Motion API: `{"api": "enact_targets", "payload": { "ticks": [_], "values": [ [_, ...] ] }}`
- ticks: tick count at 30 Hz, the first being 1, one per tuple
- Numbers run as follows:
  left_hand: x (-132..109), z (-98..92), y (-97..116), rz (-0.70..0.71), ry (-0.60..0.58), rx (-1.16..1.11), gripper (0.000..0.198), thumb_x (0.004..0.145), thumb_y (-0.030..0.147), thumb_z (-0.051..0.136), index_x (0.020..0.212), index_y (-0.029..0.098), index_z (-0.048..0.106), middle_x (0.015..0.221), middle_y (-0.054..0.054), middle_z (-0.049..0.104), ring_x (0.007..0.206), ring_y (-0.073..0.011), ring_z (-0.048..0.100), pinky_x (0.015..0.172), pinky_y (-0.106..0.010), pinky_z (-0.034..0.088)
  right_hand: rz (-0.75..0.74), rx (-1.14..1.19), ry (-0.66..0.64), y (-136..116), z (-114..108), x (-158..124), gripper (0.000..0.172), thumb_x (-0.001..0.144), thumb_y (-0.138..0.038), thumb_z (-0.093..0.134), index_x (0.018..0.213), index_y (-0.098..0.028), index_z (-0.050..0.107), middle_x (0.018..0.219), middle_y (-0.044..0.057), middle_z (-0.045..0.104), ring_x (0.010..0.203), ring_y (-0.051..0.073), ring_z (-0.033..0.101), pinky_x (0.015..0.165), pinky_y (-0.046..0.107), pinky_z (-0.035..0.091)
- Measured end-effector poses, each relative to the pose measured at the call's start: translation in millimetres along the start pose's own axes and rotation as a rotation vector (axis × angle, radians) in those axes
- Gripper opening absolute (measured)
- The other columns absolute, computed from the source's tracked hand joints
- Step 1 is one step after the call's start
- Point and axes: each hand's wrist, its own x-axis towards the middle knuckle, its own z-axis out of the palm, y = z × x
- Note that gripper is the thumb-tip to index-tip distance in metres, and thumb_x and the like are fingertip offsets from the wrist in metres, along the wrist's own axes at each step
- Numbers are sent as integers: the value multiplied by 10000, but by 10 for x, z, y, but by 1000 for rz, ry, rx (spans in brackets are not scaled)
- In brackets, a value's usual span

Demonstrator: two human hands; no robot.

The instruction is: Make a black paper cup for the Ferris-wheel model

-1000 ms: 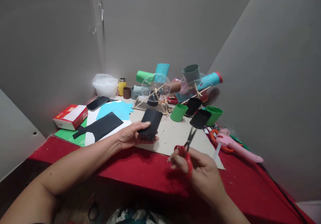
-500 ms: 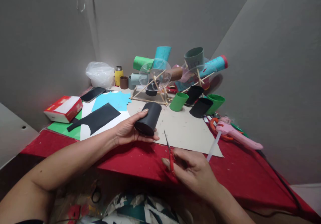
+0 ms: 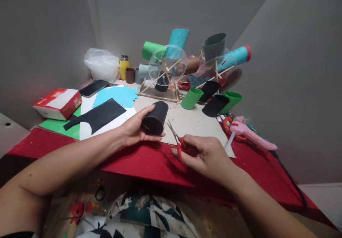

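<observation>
My left hand (image 3: 136,127) is wrapped round a black paper tube (image 3: 157,116), tilted with one round end toward me, above the front of the beige board (image 3: 173,131). In my right hand (image 3: 203,154) are red-handled scissors (image 3: 180,144); my fingers are in the loops. The blades are slightly apart and point up and left, close to the tube but not touching it. Left of the tube, a cut black paper piece (image 3: 100,115) lies on white paper (image 3: 85,129). Behind it is a jagged blue sheet (image 3: 116,97).
A stick frame with a clear disc (image 3: 167,65) and coloured tubes stands at the back. Green (image 3: 191,98) and black tubes (image 3: 215,105) stand right of it. A pink glue gun (image 3: 251,135) with a cord lies right; a red box (image 3: 58,102) and phone (image 3: 93,88) lie left.
My right hand has lifted the scissors up toward the tube, and their blades have opened a little. My left hand still holds the tube, its end now turned more toward me. The view has shifted slightly.
</observation>
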Motion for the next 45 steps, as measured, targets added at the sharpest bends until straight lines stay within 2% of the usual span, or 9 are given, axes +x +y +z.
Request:
{"api": "enact_targets", "payload": {
  "ticks": [5, 12, 18, 22, 28, 37, 45],
  "values": [
    [15, -1, 14, 99, 113, 0, 363, 822, 482, 657, 996, 166, 617, 763, -50, 653, 618, -158, 615, 497, -229, 482, 27, -25, -13, 57, 12, 52, 314, 843, -330, 581, 602, -223, 410, 514, -61, 409, 463, 99, 345, 472, 234, 268],
    [47, -17, 31, 86, 56, -113, 326, 859, 428, 631, 1056, 168, 614, 774, -65, 674, 644, -195, 648, 569, -307, 534, 26, -27, -10, 65, 43, 18, 318, 864, -340, 567, 606, -224, 420, 511, -53, 430, 463, 101, 351, 475, 239, 279],
    [57, -50, 32, 47, -2, -124, 383, 881, 456, 569, 1100, 144, 608, 777, -102, 694, 645, -250, 686, 526, -324, 542, 49, -28, 2, 62, 52, -28, 363, 885, -394, 560, 596, -224, 421, 508, -51, 442, 456, 99, 357, 471, 237, 281],
    [40, -31, 39, 62, 23, -115, 347, 872, 448, 585, 1042, 148, 626, 762, -85, 687, 629, -247, 685, 508, -324, 543, 47, -9, 6, 37, 46, -27, 362, 889, -388, 548, 597, -225, 410, 506, -54, 432, 450, 96, 359, 473, 229, 290],
    [12, 2, 54, 157, 60, -130, 241, 871, 385, 616, 938, 153, 633, 754, -45, 674, 594, -174, 647, 512, -307, 563, 43, 0, 13, -22, 89, -16, 344, 873, -369, 535, 586, -227, 409, 495, -49, 457, 440, 98, 373, 470, 230, 285],
    [2, 4, 72, 174, 121, -157, 271, 818, 390, 691, 950, 162, 629, 732, -59, 682, 618, -190, 662, 531, -287, 550, 24, 12, -37, -67, 147, -30, 276, 833, -302, 541, 581, -219, 462, 490, -44, 497, 429, 102, 412, 470, 232, 268],
    [-30, 41, 103, 194, 127, -192, 246, 818, 376, 692, 904, 156, 620, 694, -27, 673, 582, -166, 654, 522, -268, 547, 23, 2, -46, -46, 171, -47, 305, 857, -349, 544, 591, -217, 476, 487, -42, 497, 416, 104, 411, 460, 233, 267]
  ]
}}
